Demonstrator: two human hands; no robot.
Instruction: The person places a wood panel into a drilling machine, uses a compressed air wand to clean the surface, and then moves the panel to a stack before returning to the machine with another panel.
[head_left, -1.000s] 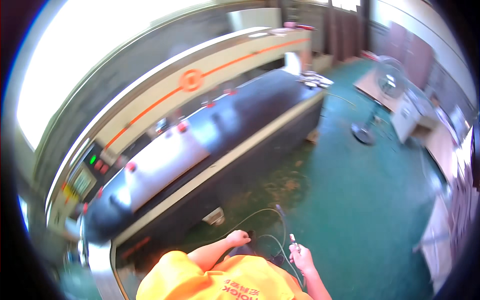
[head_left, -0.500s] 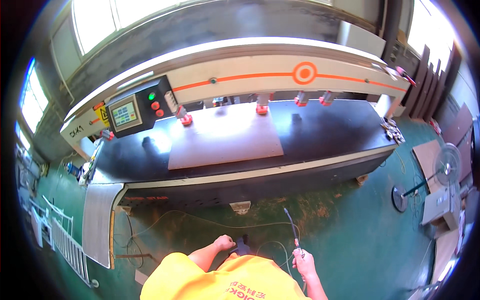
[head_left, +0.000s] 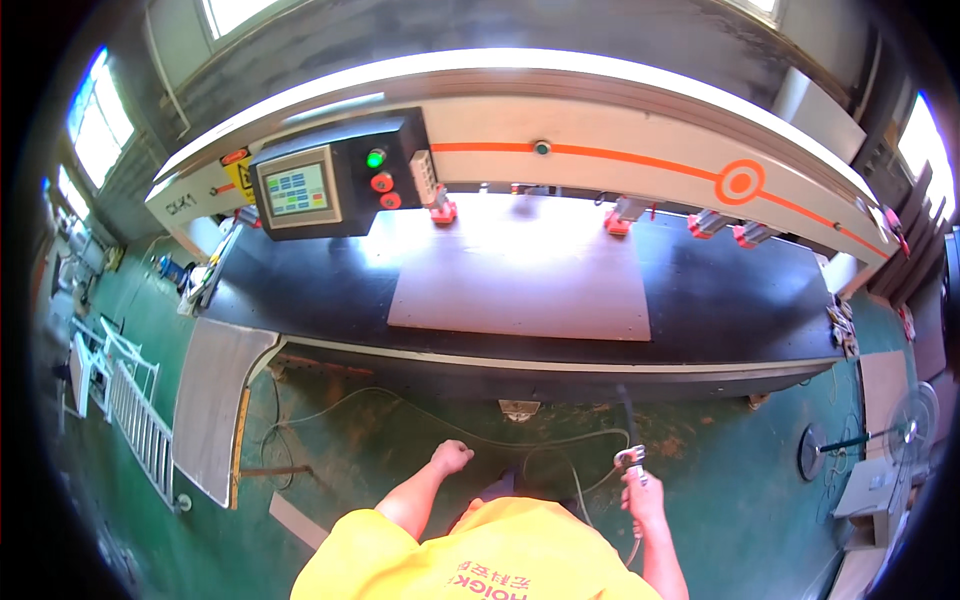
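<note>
My right hand (head_left: 643, 497) grips an air blow gun (head_left: 628, 440) whose thin nozzle points up toward the machine's front edge; a pale hose (head_left: 470, 432) trails from it across the floor. My left hand (head_left: 451, 457) hangs in a loose fist with nothing in it. Ahead, a flat rectangular board (head_left: 525, 285) lies on the long black bed (head_left: 320, 290) of a large machine, under red clamps (head_left: 442, 211). A control box with a small screen (head_left: 296, 189) and round coloured buttons sits on the machine's cream beam at upper left.
The floor (head_left: 720, 470) is green and stained. A grey panel (head_left: 212, 395) leans at the bed's left end, white metal racks (head_left: 125, 395) beyond it. A standing fan (head_left: 905, 425) and cardboard boxes are at right. A foot pedal (head_left: 519, 409) lies below the bed.
The view has swung left and settled square onto the machine, so the control box and board sit centred. My right hand still holds the blow gun; my left stays low.
</note>
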